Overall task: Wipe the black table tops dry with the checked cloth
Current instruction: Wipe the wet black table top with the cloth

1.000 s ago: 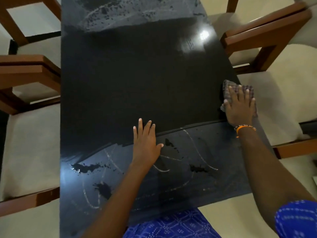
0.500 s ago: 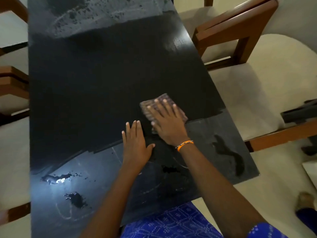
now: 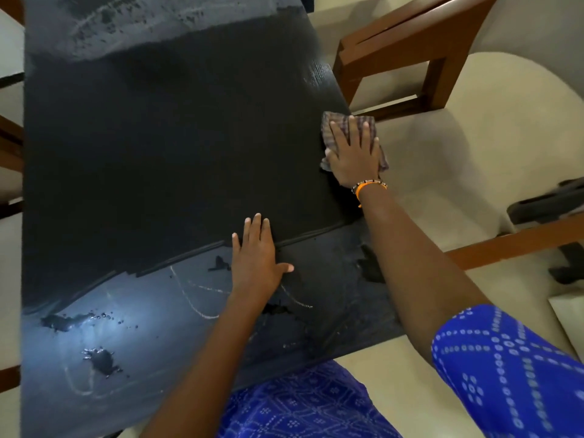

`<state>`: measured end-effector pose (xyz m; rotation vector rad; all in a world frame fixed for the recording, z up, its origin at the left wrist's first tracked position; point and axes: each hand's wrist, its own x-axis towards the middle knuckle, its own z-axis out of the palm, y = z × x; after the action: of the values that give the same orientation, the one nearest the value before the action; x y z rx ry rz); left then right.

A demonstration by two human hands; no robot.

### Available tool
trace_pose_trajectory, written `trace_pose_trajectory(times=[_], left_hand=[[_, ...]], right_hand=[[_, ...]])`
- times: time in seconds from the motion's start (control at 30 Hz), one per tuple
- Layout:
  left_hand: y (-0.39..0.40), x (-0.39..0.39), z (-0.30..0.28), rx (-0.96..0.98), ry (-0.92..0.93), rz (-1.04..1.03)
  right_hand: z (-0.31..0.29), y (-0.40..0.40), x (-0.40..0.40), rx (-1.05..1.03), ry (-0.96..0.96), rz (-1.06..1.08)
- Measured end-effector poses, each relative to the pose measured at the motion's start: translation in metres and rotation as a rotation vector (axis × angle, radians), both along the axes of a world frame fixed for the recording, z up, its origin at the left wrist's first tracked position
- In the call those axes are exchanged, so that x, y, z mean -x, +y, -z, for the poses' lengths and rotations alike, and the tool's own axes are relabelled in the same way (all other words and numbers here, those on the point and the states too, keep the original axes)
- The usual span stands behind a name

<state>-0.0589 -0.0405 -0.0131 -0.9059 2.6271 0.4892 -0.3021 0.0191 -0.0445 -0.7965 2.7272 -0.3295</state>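
At the black table top's (image 3: 164,147) right edge, right hand (image 3: 354,156) presses checked cloth (image 3: 335,121) flat, left hand (image 3: 256,263) spread open

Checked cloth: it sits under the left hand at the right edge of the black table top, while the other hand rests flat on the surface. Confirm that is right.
Not quite. The head view shows the checked cloth under the right hand, at the right edge of the black table top. The left hand is the one resting flat on the surface.
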Motion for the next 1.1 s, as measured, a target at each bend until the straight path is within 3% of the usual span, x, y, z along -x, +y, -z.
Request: trace_pose_trajectory(times=[0.17, 0.47, 0.63, 0.9, 1.0, 1.1], left_hand=[[0.001, 0.002, 0.000, 0.012, 0.000, -0.006], [-0.006, -0.009, 0.005, 0.021, 0.103, 0.059], [-0.016, -0.040, 0.003, -0.067, 0.266, 0.053], [-0.077, -0.129, 0.000, -0.075, 0.239, -0.161], [-0.091, -0.148, 0.000, -0.093, 0.253, -0.237], [-0.096, -0.156, 0.001, -0.092, 0.251, -0.210]], right_hand=[[0.003, 0.041, -0.023, 0.063, 0.049, -0.066], [0.005, 0.132, -0.127, -0.033, 0.105, 0.114], [0.007, 0.092, -0.157, -0.089, 0.142, 0.157], [0.006, -0.056, -0.282, 0.009, 0.068, -0.286], [0.004, -0.077, -0.301, 0.055, 0.057, -0.371], [0.002, -0.065, -0.284, 0.061, 0.175, -0.420]])
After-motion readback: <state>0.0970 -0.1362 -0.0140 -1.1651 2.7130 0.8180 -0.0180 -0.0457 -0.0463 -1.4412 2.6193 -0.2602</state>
